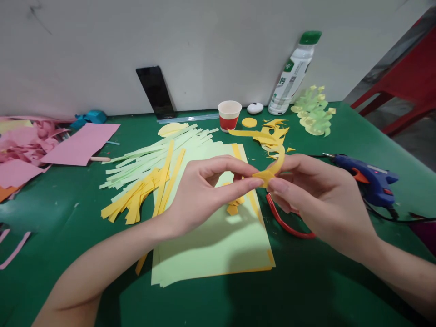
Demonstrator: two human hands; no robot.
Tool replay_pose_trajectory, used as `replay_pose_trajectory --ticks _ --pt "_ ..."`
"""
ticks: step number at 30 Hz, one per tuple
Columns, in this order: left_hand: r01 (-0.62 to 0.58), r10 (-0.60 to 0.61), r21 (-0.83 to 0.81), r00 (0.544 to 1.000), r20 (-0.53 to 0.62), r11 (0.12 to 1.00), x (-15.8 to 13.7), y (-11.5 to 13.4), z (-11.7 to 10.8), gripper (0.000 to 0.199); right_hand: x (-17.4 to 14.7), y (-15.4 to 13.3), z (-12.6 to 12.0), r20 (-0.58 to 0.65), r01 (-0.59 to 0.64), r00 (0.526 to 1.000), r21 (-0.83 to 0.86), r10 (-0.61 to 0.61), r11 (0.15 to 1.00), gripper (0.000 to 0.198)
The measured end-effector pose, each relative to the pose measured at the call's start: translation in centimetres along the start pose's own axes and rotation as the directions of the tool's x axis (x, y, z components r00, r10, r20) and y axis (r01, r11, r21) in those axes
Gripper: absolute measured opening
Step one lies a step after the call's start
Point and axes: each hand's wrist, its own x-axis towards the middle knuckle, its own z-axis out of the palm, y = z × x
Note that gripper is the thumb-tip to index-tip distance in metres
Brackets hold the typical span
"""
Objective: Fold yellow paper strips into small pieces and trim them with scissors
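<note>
Between my two hands is a yellow paper strip (pixel 265 177), folded into a small flat knot with a loose tail curling upward. My left hand (pixel 207 186) pinches the knot's left side between thumb and finger. On the other side, my right hand (pixel 315 195) grips the knot and the base of the tail. Below them lies a stack of light green paper sheets (pixel 204 250), with several small folded yellow pieces (pixel 233 209) on it. Red-handled scissors (pixel 284 222) rest partly hidden under my right hand.
Yellow strips (pixel 136 197) and pale green strips (pixel 146 161) lie left, near pink paper (pixel 83 144). A paper cup (pixel 229 116), a bottle (pixel 293 75) and a phone (pixel 156 91) stand at the back. A blue glue gun (pixel 368 177) with its cord sits right.
</note>
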Motion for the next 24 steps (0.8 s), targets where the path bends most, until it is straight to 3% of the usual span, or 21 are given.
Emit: replay_pose_trajectory --ticks 5,10,16,20,24 --pt "0.052 -0.052 0.01 0.998 0.018 0.999 0.04 0.07 0.1 0.003 -0.15 0.19 -0.03 -0.039 0.006 0.999 0.029 -0.005 1.0 0.01" --pt "0.057 -0.056 0.0 0.992 0.11 0.998 0.17 0.14 -0.27 0.024 -0.1 0.49 -0.32 -0.05 -0.044 0.998 0.119 0.05 0.992 0.014" --pt "-0.179 0.093 0.287 0.953 0.289 0.941 0.36 0.31 -0.21 0.022 -0.02 0.63 -0.23 0.006 -0.127 0.992 0.204 0.128 0.971 0.013" --pt "-0.269 0.185 0.255 0.932 0.311 0.929 0.46 0.02 -0.17 0.025 -0.09 0.35 -0.02 0.042 -0.129 0.992 0.218 0.122 0.968 0.012" --pt "-0.307 0.244 0.185 0.922 0.301 0.933 0.52 -0.1 -0.36 0.025 -0.14 0.23 0.13 0.137 -0.215 0.973 0.271 0.183 0.938 0.01"
